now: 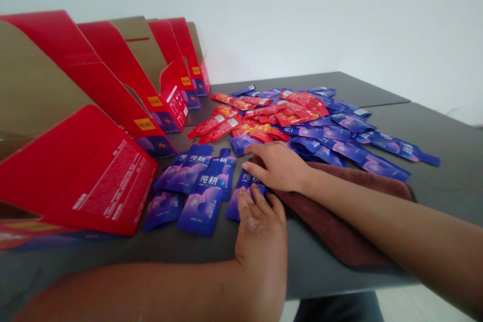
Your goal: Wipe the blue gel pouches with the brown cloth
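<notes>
My left hand lies palm down with its fingers stretched over a blue-purple sachet on the table, covering its right side. Just beyond it, my right hand reaches in from the right, thumb and forefinger apart, above the top of that sachet. Its fingertips are close to another blue sachet at the pile's near edge; whether they touch it I cannot tell. Left of my hands, several blue sachets lie overlapping in a loose group. Under my right wrist is a folded brown cloth.
A large pile of red sachets and blue sachets spreads across the dark table. Along the left stand several open red cartons with raised flaps. A white wall rises behind the table.
</notes>
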Action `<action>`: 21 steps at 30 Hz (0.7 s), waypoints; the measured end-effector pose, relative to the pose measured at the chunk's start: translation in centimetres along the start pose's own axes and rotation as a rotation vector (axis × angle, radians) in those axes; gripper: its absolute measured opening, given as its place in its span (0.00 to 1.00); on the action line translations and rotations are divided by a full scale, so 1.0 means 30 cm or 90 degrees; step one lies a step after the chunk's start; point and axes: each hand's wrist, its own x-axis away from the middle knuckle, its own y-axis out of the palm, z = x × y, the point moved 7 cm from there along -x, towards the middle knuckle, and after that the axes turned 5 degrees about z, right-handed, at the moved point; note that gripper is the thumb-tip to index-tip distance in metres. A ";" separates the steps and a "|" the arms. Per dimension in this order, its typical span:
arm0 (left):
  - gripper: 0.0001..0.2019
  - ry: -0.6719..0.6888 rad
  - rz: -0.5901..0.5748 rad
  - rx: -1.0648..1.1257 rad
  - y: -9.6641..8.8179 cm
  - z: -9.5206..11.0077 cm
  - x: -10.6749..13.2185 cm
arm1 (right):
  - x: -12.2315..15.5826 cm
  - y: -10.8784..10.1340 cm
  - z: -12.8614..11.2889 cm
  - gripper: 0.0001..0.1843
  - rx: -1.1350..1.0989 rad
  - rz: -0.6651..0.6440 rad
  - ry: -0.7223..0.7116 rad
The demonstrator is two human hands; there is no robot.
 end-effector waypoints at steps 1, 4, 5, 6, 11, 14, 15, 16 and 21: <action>0.20 -0.001 -0.001 -0.001 0.000 0.000 -0.001 | 0.000 -0.001 -0.002 0.23 -0.007 -0.002 -0.005; 0.20 -0.002 -0.002 -0.002 -0.001 -0.001 -0.004 | 0.000 0.002 -0.012 0.22 -0.039 -0.017 -0.029; 0.20 -0.001 -0.002 -0.003 -0.002 -0.001 -0.004 | 0.000 0.004 -0.017 0.22 -0.051 -0.023 -0.042; 0.21 -0.001 -0.001 -0.006 -0.002 -0.001 -0.004 | 0.001 0.006 -0.023 0.22 -0.063 -0.027 -0.058; 0.21 0.006 -0.009 -0.031 -0.001 0.002 -0.004 | 0.012 0.007 -0.053 0.21 -0.131 -0.027 -0.155; 0.21 0.007 -0.015 -0.048 -0.003 0.001 -0.004 | 0.020 0.004 -0.066 0.20 -0.165 -0.035 -0.199; 0.21 0.008 -0.019 -0.053 -0.003 0.000 -0.004 | 0.022 0.002 -0.070 0.20 -0.173 -0.038 -0.212; 0.21 0.010 -0.023 -0.057 -0.004 0.000 -0.004 | 0.023 0.000 -0.074 0.20 -0.179 -0.041 -0.223; 0.22 0.016 -0.022 -0.062 -0.003 -0.001 -0.009 | 0.025 0.004 -0.081 0.21 -0.172 -0.047 -0.226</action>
